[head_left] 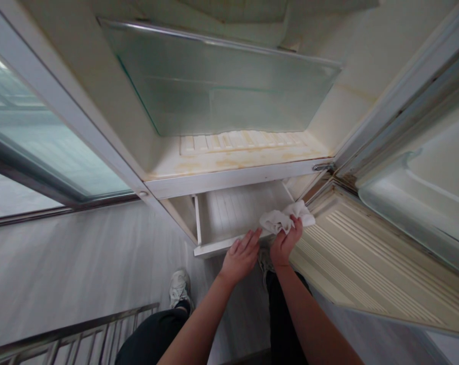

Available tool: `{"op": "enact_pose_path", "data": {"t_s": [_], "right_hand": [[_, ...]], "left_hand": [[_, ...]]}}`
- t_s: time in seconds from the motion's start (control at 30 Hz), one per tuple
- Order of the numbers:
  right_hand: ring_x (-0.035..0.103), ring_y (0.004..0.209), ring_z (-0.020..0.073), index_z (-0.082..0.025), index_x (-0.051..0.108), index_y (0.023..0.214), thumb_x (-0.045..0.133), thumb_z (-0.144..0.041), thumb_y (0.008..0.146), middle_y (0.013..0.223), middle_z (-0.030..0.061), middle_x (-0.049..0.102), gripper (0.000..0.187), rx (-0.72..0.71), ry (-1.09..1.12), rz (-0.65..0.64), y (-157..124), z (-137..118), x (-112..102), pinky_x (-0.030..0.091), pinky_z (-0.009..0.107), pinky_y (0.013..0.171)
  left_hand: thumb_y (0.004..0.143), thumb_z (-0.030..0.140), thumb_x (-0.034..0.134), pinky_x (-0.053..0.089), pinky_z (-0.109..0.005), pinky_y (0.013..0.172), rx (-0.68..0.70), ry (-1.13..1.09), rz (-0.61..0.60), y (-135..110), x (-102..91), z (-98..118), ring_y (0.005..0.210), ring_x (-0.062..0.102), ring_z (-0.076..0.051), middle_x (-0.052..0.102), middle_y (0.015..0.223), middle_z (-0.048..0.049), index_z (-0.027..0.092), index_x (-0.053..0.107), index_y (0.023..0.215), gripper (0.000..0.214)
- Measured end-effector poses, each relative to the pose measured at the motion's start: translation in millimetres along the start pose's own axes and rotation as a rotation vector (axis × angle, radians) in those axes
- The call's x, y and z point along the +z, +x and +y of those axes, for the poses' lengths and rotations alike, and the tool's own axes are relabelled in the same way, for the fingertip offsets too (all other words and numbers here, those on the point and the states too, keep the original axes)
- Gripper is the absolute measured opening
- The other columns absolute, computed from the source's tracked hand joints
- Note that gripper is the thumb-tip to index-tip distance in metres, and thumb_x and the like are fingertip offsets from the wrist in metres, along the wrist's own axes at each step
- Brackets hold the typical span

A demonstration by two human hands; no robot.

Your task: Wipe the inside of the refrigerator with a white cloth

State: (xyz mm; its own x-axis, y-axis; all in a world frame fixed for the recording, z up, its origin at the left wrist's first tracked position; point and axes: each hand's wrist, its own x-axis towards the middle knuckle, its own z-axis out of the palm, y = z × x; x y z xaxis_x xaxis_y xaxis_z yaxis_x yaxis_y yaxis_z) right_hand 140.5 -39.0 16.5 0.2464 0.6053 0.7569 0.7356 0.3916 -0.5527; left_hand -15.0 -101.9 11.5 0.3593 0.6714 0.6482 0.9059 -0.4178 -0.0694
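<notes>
An open, empty fridge stands in front of me, with a white drawer (229,210) pulled out at its bottom. My right hand (285,242) is closed on a white cloth (284,218), bunched against the drawer's front right corner. My left hand (241,257) lies on the drawer's front edge just left of the cloth, fingers stretched out flat. Both forearms reach up from the bottom of the picture.
A glass shelf (221,81) sits above the stained compartment floor (233,157). The lower fridge door (366,253) hangs open to the right, an upper door (423,192) above it. A glass panel (42,142) is at left, a metal rack (80,339) at bottom left. My shoe (179,288) rests on the floor.
</notes>
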Motion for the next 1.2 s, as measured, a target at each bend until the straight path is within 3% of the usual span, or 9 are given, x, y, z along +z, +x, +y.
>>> {"op": "enact_pose_path", "data": {"t_s": [0.17,0.3,0.4,0.53,0.6,0.7,0.83,1.03,1.2], "right_hand": [[0.044,0.133,0.0274,-0.019,0.052,0.127,0.035,-0.028,0.097,0.131,0.0148,0.053,0.035,0.107,0.235,-0.038,-0.3,-12.0,-14.3,0.033,0.056,0.112],[0.056,0.116,0.0259,-0.021,0.060,0.111,0.040,-0.035,0.095,0.115,0.0111,0.061,0.029,0.130,0.413,-0.112,-7.6,-19.1,-31.9,0.043,0.048,0.102],[0.062,0.094,0.0214,-0.018,0.062,0.102,0.041,-0.037,0.095,0.097,0.0078,0.065,0.029,0.329,0.434,-0.214,-12.4,-13.4,-32.4,0.049,0.038,0.086],[0.057,0.070,0.0180,-0.017,0.061,0.087,0.041,-0.044,0.093,0.078,0.0048,0.064,0.035,0.597,0.457,-0.398,-12.4,0.5,-17.1,0.047,0.031,0.064],[0.059,0.074,0.0187,-0.016,0.061,0.091,0.041,-0.045,0.093,0.083,0.0063,0.065,0.035,0.612,0.481,-0.424,-12.4,3.3,-10.8,0.048,0.032,0.068],[0.060,0.095,0.0208,-0.016,0.059,0.109,0.038,-0.039,0.096,0.104,0.0108,0.064,0.033,0.525,0.465,-0.438,-17.1,-1.4,-5.5,0.049,0.038,0.087],[0.049,0.118,0.0237,-0.017,0.056,0.111,0.041,-0.032,0.092,0.120,0.0149,0.053,0.029,0.420,0.244,-0.331,-28.5,-15.1,7.7,0.037,0.046,0.108],[0.043,0.131,0.0221,-0.017,0.056,0.112,0.039,-0.030,0.089,0.135,0.0163,0.046,0.031,0.514,0.381,-0.314,-39.3,-24.8,38.3,0.031,0.044,0.115],[0.049,0.125,0.0219,-0.018,0.062,0.101,0.044,-0.024,0.080,0.132,0.0129,0.050,0.028,0.510,0.406,-0.362,-37.5,-20.4,43.2,0.035,0.040,0.113]], "left_hand": [[0.092,0.029,0.054,-0.010,-0.038,0.123,-0.083,-0.026,0.022,5.4,5.7,4.4,0.154,0.014,-0.016,0.049,0.151,0.0024,0.029,0.071,0.107,0.023],[0.092,0.030,0.056,-0.011,-0.037,0.122,-0.127,-0.072,0.055,12.9,9.7,3.0,0.151,0.024,-0.018,0.054,0.147,-0.0006,0.031,0.069,0.114,0.025],[0.091,0.028,0.059,-0.013,-0.037,0.121,-0.153,-0.094,0.055,19.9,10.4,3.0,0.148,0.031,-0.018,0.052,0.148,-0.0009,0.031,0.069,0.107,0.019],[0.088,0.020,0.058,-0.014,-0.044,0.121,-0.205,-0.107,-0.023,30.7,3.5,6.5,0.147,0.033,-0.021,0.044,0.154,-0.0016,0.028,0.068,0.103,0.019],[0.086,0.017,0.058,-0.010,-0.049,0.122,-0.232,-0.119,-0.079,34.8,-2.8,6.8,0.148,0.032,-0.024,0.039,0.157,-0.0028,0.027,0.068,0.104,0.023],[0.085,0.014,0.055,-0.003,-0.054,0.122,-0.214,-0.122,-0.137,37.6,-9.7,2.2,0.149,0.028,-0.028,0.032,0.160,-0.0046,0.026,0.067,0.109,0.030],[0.087,0.013,0.053,0.003,-0.057,0.123,-0.207,-0.106,-0.172,42.1,-6.4,-10.3,0.150,0.026,-0.030,0.027,0.162,-0.0059,0.026,0.067,0.118,0.036],[0.090,0.020,0.053,0.008,-0.062,0.121,-0.296,-0.113,-0.190,55.6,11.5,-18.3,0.151,0.020,-0.036,0.023,0.163,-0.0091,0.022,0.062,0.132,0.043],[0.087,0.022,0.054,0.013,-0.061,0.121,-0.367,-0.111,-0.240,34.7,18.6,-9.1,0.152,0.017,-0.035,0.022,0.164,-0.0134,0.018,0.040,0.151,0.066]]}}
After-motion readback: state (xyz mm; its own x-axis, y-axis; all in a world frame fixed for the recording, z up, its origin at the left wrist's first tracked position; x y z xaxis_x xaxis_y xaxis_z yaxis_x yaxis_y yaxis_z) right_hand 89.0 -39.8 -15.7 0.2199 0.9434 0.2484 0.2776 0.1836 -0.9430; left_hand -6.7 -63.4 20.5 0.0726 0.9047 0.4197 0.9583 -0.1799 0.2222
